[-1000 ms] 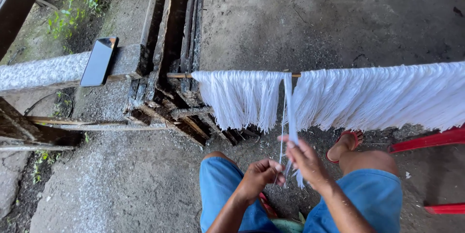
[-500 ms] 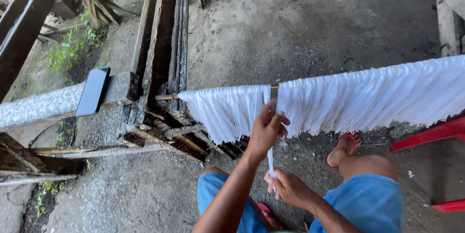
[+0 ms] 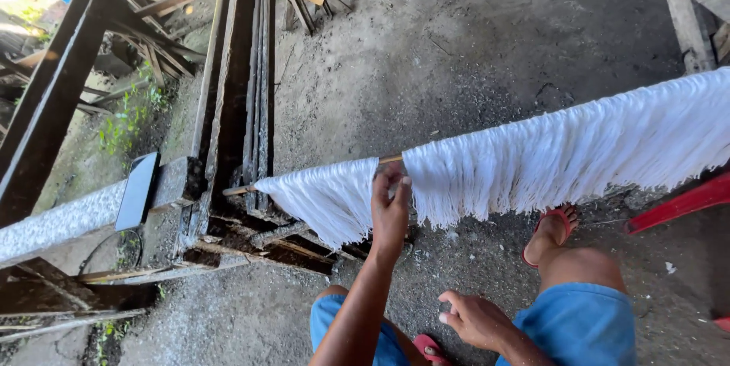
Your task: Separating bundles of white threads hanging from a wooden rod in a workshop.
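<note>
White yarn fringe (image 3: pixel 532 160) hangs in dense strands over a thin horizontal rod (image 3: pixel 391 159), which spans from the dark timber frame (image 3: pixel 236 107) at left to the right edge of view. A gap in the fringe exposes bare rod just above the knees.

Left hand (image 3: pixel 390 210): arm extended up and forward, wrist straight, fingers curled together at the gap, fingertips touching the strands on the right side. Whether it pinches a strand or only presses, cannot tell.

Right hand (image 3: pixel 475 320): low, near the blue shorts (image 3: pixel 585 320), fingers loosely bent; holds nothing visible.

Judgement: yarn looks light, soft, limp, prone to tangling; strands would slide along the rod. Best taken by small bunches near the rod, not at the loose ends.

Concrete floor (image 3: pixel 471 46) below.
</note>
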